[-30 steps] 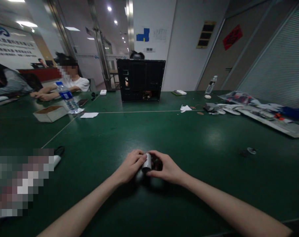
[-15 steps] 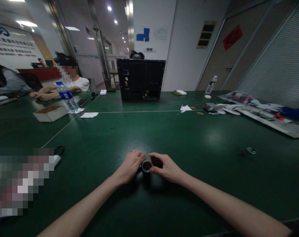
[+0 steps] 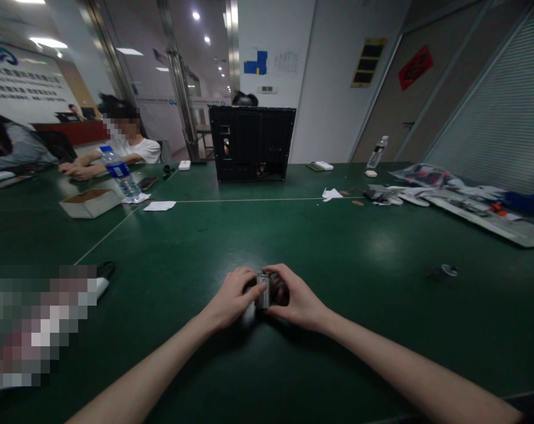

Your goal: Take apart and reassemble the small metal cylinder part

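Observation:
Between my two hands is a small grey metal cylinder [image 3: 263, 297], its shiny side facing me, just above or on the green table [image 3: 267, 365]; I cannot tell which. My left hand [image 3: 235, 297] is closed on it from the left, the thumb lying across its side. From the right, my right hand [image 3: 299, 297] pinches it, thumb low and fingers at the top. The right fingers behind the cylinder are partly hidden in shadow. What the cylinder is exactly is too small to make out.
A black panel-like case [image 3: 253, 144] stands at the back. On the left are a water bottle [image 3: 120, 175], an open box [image 3: 90, 204] and a seated person [image 3: 129, 147]. A small clear-and-dark item [image 3: 448, 270] and a cluttered board [image 3: 478, 215] lie right.
The cylinder has turned from showing its open round end to showing its side. My left thumb has come across its front, and my right fingers have shifted to its top and bottom.

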The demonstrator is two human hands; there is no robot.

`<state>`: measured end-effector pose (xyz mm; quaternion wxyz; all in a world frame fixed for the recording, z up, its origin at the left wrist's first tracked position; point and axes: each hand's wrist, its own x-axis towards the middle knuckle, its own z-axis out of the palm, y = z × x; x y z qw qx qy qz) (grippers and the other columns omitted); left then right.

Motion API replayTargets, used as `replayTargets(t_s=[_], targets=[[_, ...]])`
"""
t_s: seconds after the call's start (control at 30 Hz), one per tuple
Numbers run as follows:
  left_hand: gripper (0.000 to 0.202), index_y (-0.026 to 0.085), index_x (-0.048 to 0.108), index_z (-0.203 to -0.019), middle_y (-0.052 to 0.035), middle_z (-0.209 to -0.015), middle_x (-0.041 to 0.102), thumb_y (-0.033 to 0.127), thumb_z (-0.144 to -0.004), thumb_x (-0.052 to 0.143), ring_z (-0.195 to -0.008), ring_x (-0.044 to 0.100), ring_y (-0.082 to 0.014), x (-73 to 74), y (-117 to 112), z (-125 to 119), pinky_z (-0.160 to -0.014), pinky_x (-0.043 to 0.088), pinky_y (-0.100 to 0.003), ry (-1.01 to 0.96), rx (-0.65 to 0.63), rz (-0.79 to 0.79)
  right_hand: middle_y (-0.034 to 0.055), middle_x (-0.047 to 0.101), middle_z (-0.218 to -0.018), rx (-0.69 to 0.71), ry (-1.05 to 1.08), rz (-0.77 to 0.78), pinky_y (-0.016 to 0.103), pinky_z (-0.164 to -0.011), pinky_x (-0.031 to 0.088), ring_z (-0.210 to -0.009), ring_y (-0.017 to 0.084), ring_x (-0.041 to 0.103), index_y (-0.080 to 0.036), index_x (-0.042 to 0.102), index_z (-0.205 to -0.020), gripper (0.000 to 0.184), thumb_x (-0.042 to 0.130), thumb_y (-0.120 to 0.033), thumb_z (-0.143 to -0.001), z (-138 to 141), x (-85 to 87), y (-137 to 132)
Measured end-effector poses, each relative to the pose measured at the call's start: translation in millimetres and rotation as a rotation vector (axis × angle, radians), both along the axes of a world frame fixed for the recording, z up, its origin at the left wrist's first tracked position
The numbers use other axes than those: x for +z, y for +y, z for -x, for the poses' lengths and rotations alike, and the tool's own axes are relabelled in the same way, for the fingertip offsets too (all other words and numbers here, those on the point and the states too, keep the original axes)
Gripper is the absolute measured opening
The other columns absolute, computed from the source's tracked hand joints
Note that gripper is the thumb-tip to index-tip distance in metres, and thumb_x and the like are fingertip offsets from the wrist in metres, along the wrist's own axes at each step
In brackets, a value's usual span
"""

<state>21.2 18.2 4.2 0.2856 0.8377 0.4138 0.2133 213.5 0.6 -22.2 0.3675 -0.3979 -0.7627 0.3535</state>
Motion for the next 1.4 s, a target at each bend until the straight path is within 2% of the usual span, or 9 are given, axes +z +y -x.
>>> replayTargets(t_s=[0.13, 0.37, 0.5, 0.63, 0.8, 0.93, 1.1, 1.23, 1.4], targets=[[0.034, 0.016, 0.063, -0.099, -0.0066, -0.096, 0.062, 0.043, -0.079, 0.061, -0.090, 0.054, -0.0232, -1.7, -2.1, -0.8, -0.086, 0.039, -0.037, 0.051, 0.053, -0.054, 0.0058, 0.046, -0.113, 0.040, -0.066, -0.124, 0.026, -0.071, 0.048, -0.085, 0.014, 0.052, -0.022, 0.043, -0.123, 0.064, 0.068, -0.009, -0.065, 1.8, 2.8, -3.1], [0.030, 0.016, 0.068, -0.091, -0.0044, -0.086, 0.069, 0.042, -0.075, 0.067, -0.081, 0.060, -0.0215, 0.5, -1.9, -2.7, -0.082, 0.040, -0.032, -0.014, 0.054, -0.009, 0.0067, 0.044, -0.116, 0.052, -0.097, -0.141, 0.025, -0.068, 0.048, -0.087, 0.015, 0.051, -0.024, 0.042, -0.122, 0.062, 0.066, -0.008, -0.067, 1.8, 4.7, -4.6], [0.029, 0.016, 0.069, -0.087, -0.0042, -0.082, 0.070, 0.041, -0.073, 0.068, -0.076, 0.061, -0.0205, 1.6, -1.3, -3.5, -0.077, 0.042, -0.031, -0.023, 0.067, 0.005, 0.0068, 0.044, -0.116, 0.061, -0.082, -0.145, 0.026, -0.068, 0.049, -0.089, 0.016, 0.051, -0.025, 0.041, -0.122, 0.061, 0.065, -0.009, -0.068, 1.2, 4.1, -4.2], [0.027, 0.016, 0.068, -0.082, -0.0030, -0.078, 0.068, 0.041, -0.073, 0.069, -0.074, 0.060, -0.0198, 1.5, 0.1, -3.8, -0.077, 0.041, -0.031, -0.014, 0.061, -0.016, 0.0058, 0.049, -0.111, 0.071, -0.089, -0.156, 0.028, -0.073, 0.048, -0.090, 0.016, 0.051, -0.024, 0.040, -0.122, 0.059, 0.066, -0.011, -0.070, 0.3, 6.0, -4.2], [0.022, 0.017, 0.068, -0.090, -0.0020, -0.084, 0.068, 0.031, -0.073, 0.069, -0.079, 0.061, -0.0191, 1.5, 0.6, -4.4, -0.073, 0.042, -0.028, -0.077, 0.001, 0.028, 0.0051, 0.048, -0.113, 0.079, -0.106, -0.167, 0.027, -0.076, 0.047, -0.092, 0.016, 0.052, -0.024, 0.041, -0.122, 0.059, 0.066, -0.009, -0.070, -2.0, 7.2, -4.7], [0.024, 0.016, 0.066, -0.093, -0.0026, -0.088, 0.068, 0.028, -0.073, 0.070, -0.081, 0.061, -0.0190, -0.2, 1.4, -4.5, -0.074, 0.044, -0.027, -0.128, -0.025, 0.096, 0.0063, 0.046, -0.118, 0.073, -0.126, -0.159, 0.029, -0.078, 0.047, -0.092, 0.016, 0.053, -0.024, 0.042, -0.122, 0.059, 0.066, -0.009, -0.070, -3.6, 7.3, -5.2], [0.039, 0.015, 0.057, -0.099, -0.0033, -0.092, 0.066, 0.029, -0.067, 0.075, -0.084, 0.062, -0.0189, -6.3, 5.2, -3.8, -0.076, 0.048, -0.029, -0.213, 0.039, 0.179, 0.0061, 0.047, -0.115, 0.066, -0.138, -0.148, 0.030, -0.077, 0.047, -0.090, 0.017, 0.053, -0.024, 0.041, -0.124, 0.062, 0.068, -0.014, -0.069, -4.4, 8.4, -4.5], [0.028, 0.014, 0.058, -0.091, -0.0044, -0.090, 0.065, 0.029, -0.071, 0.071, -0.084, 0.062, -0.0192, -7.6, 6.3, -4.2, -0.077, 0.049, -0.030, -0.222, 0.050, 0.193, 0.0068, 0.047, -0.114, 0.059, -0.130, -0.150, 0.029, -0.074, 0.047, -0.090, 0.017, 0.053, -0.024, 0.039, -0.126, 0.066, 0.071, -0.018, -0.069, -4.4, 5.8, -3.1], [0.023, 0.013, 0.061, -0.095, -0.0068, -0.090, 0.066, 0.029, -0.079, 0.061, -0.083, 0.062, -0.0198, -5.4, 6.4, -4.3, -0.076, 0.049, -0.031, -0.241, 0.043, 0.241, 0.0077, 0.047, -0.115, 0.050, -0.122, -0.155, 0.033, -0.079, 0.047, -0.096, 0.020, 0.051, -0.024, 0.037, -0.130, 0.072, 0.075, -0.027, -0.069, -3.7, 1.3, -0.4]])
